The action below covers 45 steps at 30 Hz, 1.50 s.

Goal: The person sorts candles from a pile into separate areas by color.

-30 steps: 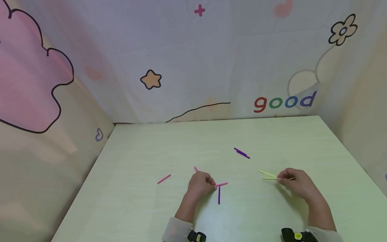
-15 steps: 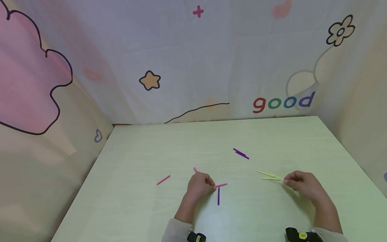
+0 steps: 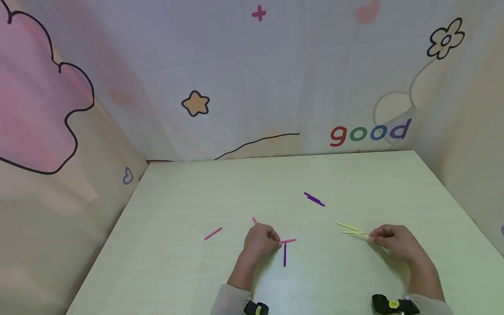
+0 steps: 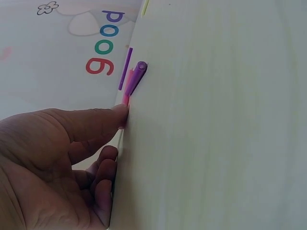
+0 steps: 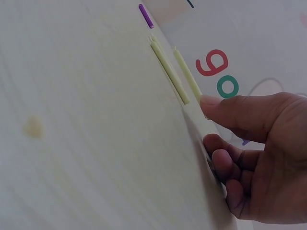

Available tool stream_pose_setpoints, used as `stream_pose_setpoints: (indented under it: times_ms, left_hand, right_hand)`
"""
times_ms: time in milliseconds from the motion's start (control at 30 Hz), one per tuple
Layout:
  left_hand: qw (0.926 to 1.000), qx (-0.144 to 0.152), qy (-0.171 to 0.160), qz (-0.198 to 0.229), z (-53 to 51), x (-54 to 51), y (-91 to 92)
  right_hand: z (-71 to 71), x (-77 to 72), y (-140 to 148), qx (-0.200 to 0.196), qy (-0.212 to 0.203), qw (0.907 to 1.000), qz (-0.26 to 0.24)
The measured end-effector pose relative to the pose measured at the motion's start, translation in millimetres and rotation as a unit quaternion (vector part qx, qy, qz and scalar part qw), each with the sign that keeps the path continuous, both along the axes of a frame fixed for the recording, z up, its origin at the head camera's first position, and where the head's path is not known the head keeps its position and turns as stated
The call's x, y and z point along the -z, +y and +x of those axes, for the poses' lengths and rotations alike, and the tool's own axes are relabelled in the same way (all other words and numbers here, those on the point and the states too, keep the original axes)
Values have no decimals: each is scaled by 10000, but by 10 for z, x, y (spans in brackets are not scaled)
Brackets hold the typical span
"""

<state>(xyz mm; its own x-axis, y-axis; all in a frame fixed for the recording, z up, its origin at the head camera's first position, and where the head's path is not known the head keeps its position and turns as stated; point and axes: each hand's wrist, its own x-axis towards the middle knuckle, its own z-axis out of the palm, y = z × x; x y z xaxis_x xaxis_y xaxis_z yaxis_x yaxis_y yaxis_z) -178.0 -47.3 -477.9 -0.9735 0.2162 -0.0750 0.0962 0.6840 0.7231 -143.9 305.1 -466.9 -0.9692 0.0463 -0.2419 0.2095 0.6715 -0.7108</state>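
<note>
My left hand [image 3: 261,239] pinches one end of a pink stick [image 3: 289,240] low over the table; in the left wrist view the thumb lies on that pink stick [image 4: 125,99]. A purple stick [image 3: 285,256] meets it from below, like a T. Another pink stick [image 3: 254,220] pokes out behind the left hand, mostly hidden. At the right, my right hand [image 3: 393,239] pinches the near end of a pale yellow stick [image 3: 363,236]. Beside it lie more yellow sticks [image 3: 347,226], partly overlapping. The right wrist view shows the thumb at the end of one yellow stick [image 5: 187,74].
A loose pink stick [image 3: 213,233] lies left of the left hand. Two purple sticks [image 3: 314,199] lie side by side farther back. The pale table [image 3: 189,188] meets a printed cloth backdrop [image 3: 236,65] at its rear and sides.
My right hand has drawn right and slightly nearer. The yellow sticks have shifted, and the gripped one now slants down to the right. The left hand stays on the pink stick.
</note>
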Motion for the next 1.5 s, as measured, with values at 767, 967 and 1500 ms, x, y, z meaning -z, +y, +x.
stream_pose_setpoints:
  times_ms: [767,967,1500]
  left_hand:
    - [9999,-76,-66,7,1,-9,5]
    - [9999,-96,-28,32,8,-8,0]
    - [9997,-121,-64,203,42,-11,-23]
  right_hand:
    - [-50,41,-16,42,-6,9997,249]
    - [0,-25,0,-73,71,9999,113]
    - [104,-109,-173,-496,632,9963,-299]
